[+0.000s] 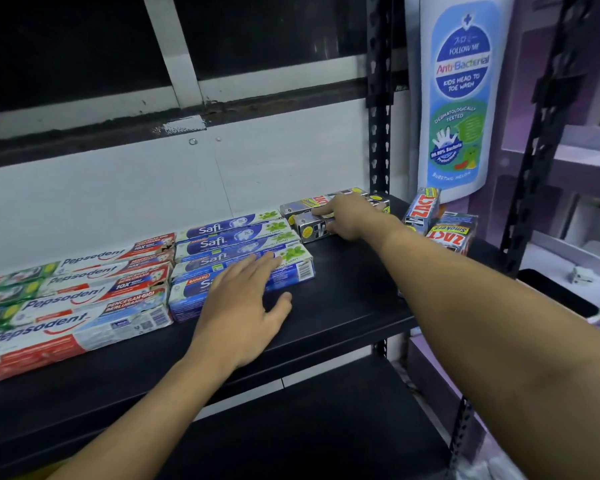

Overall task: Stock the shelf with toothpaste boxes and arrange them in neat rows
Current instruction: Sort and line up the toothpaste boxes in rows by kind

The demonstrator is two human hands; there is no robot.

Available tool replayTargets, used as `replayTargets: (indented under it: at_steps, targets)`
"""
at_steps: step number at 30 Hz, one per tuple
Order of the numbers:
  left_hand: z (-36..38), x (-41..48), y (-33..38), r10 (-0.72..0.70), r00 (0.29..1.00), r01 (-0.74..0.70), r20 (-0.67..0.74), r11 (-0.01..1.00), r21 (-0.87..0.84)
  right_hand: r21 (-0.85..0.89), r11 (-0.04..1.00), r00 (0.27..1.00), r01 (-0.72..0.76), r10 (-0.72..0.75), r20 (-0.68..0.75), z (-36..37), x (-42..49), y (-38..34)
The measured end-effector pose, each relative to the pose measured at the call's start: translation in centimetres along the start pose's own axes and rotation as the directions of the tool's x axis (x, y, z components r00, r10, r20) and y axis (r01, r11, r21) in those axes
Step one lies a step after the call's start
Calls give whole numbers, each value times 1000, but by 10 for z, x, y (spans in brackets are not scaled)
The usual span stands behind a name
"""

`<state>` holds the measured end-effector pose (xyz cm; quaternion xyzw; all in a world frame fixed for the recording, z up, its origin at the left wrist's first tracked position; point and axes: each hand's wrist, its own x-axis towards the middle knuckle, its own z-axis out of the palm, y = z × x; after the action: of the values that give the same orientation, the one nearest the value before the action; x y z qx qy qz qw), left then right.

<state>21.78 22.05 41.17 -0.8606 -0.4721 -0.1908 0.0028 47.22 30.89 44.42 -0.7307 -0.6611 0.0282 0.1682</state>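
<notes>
Right forearm is seen closest, stretched from the lower right corner across the black shelf, on which all the toothpaste boxes are laid flat. A tall white and blue bottle labelled as anti-bacterial wash is stood to the right of the rack's perforated black post. At the left of the shelf, four long Pepsodent boxes are lined up side by side, ends pointing left and right. Just beside them, toward the middle, four Safi boxes are set in the same manner, touching one another. At the back right corner, silver Zact boxes are placed against the wall, and the front Zact box of that group is held by the right grip, thumb laid along its top edge and fingers curled at its near side. Two more Zact cartons are propped upright and tilted past the shelf's right end. The left grip is rested open, fingers straight on the nearest Safi box, thumb spread out over the bare shelf.
</notes>
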Motion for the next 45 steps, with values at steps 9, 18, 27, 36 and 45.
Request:
replayTargets:
  at_steps: [9,18,27,36,45]
  targets:
    - [3,2,-2,3,1000,-3,-3,1000,5,26,1000,999,-16,16,30,6,10,-4]
    - [6,3,-5,15,1000,-15,-21,1000,-1,58,998,1000,5,-5,12,8,14,-1]
    - [6,2,-5,20,999,-21,-30,1000,-10,21,1000,1000,22,-22,-2,4,10,1]
    - [5,1,-4,24,999,-24,-34,1000,-10,14,1000,1000,11,-11,-10,3,5,-1]
    - [3,1,-4,23,999,-23,-27,1000,-14,-34,999,999,30,-31,-29,-2,-2,-5]
